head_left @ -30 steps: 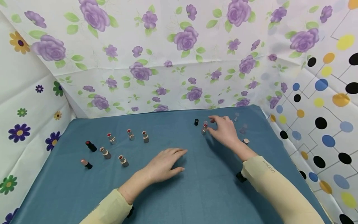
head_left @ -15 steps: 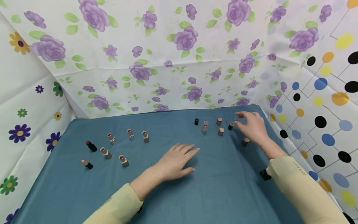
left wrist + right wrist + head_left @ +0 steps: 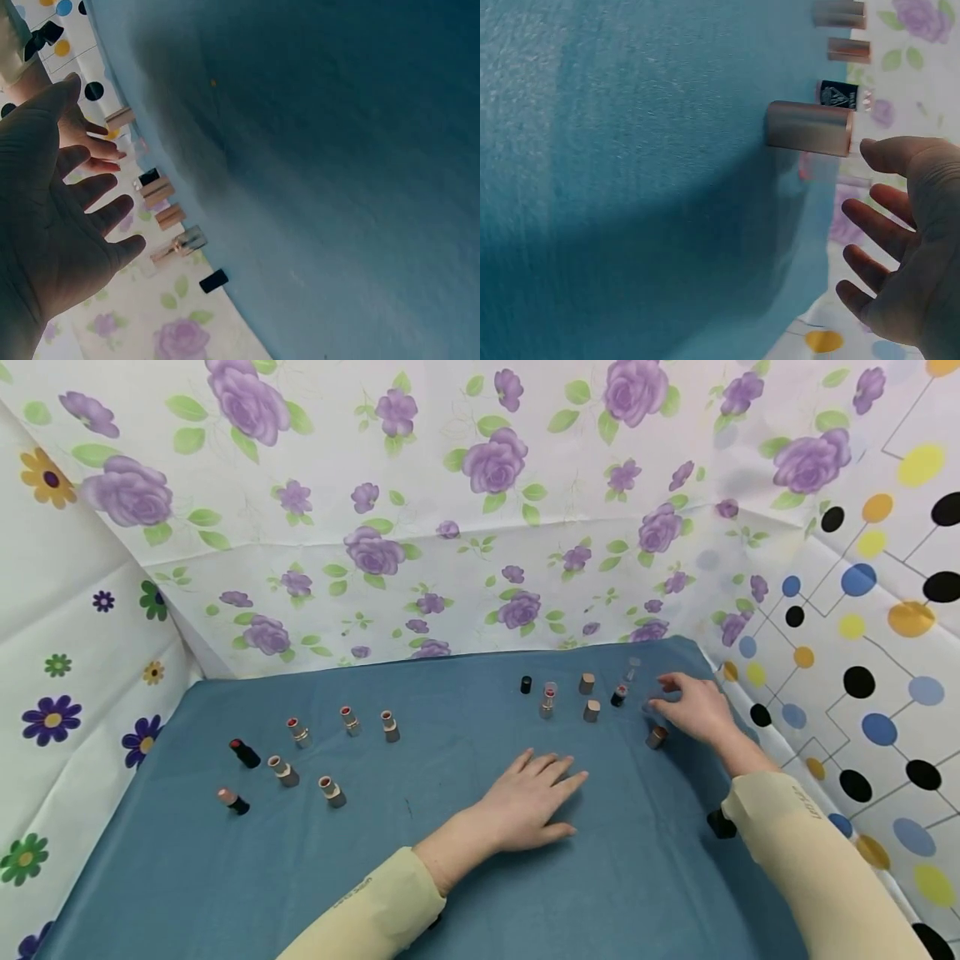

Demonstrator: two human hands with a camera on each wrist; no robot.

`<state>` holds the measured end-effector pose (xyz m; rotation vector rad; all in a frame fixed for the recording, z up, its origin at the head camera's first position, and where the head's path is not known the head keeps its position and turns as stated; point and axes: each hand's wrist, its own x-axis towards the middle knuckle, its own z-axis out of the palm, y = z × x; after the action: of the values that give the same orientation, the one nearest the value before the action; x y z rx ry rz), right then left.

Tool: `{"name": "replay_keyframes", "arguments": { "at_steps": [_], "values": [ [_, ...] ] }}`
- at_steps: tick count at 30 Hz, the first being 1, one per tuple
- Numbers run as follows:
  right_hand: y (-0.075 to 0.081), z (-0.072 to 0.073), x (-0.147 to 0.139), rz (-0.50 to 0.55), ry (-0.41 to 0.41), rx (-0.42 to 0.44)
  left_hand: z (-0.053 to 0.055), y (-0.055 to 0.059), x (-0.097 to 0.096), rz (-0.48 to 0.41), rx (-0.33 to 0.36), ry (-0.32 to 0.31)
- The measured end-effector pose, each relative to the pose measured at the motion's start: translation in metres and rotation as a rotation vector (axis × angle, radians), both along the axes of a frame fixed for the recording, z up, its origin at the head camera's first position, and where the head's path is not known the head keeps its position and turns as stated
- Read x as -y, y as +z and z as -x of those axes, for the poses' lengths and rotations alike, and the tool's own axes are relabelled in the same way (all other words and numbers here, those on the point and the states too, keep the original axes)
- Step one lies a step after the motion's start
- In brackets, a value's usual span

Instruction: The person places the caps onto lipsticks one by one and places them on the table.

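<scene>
My right hand (image 3: 697,710) is at the far right of the cloth, thumb and fingers apart around a faint see-through cap (image 3: 853,181); whether they touch it I cannot tell. Just below the thumb stands a brown lipstick cap (image 3: 657,737), large in the right wrist view. To that hand's left are a short black-based lipstick (image 3: 618,696) and another clear cap (image 3: 632,668). My left hand (image 3: 528,810) is held palm down with spread fingers over the middle of the cloth, holding nothing. Beyond it stands a clear-cased red lipstick (image 3: 548,702).
Two more brown caps (image 3: 592,711) and a small black cap (image 3: 526,685) stand near the back edge. On the left are several uncapped lipsticks (image 3: 282,770), among them a red one in a black tube (image 3: 244,752). Patterned sheets wall the blue cloth (image 3: 225,885).
My right hand has moved right, from beside the clear-cased lipstick past the black-based lipstick to the far right. A black-based lipstick now shows there. My left hand has slid right, its fingers spreading.
</scene>
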<state>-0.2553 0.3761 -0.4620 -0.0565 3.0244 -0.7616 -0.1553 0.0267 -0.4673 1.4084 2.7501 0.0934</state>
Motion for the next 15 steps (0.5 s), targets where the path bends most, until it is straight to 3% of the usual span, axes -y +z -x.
{"name": "replay_keyframes", "arguments": {
  "at_steps": [7,15],
  "values": [
    [-0.014,0.004,-0.001,0.046,-0.039,0.045,-0.002,-0.007,-0.007,0.006,-0.007,0.018],
    [-0.019,0.005,0.005,0.0,-0.12,0.001,-0.002,-0.009,-0.004,0.008,0.027,0.022]
  ]
}}
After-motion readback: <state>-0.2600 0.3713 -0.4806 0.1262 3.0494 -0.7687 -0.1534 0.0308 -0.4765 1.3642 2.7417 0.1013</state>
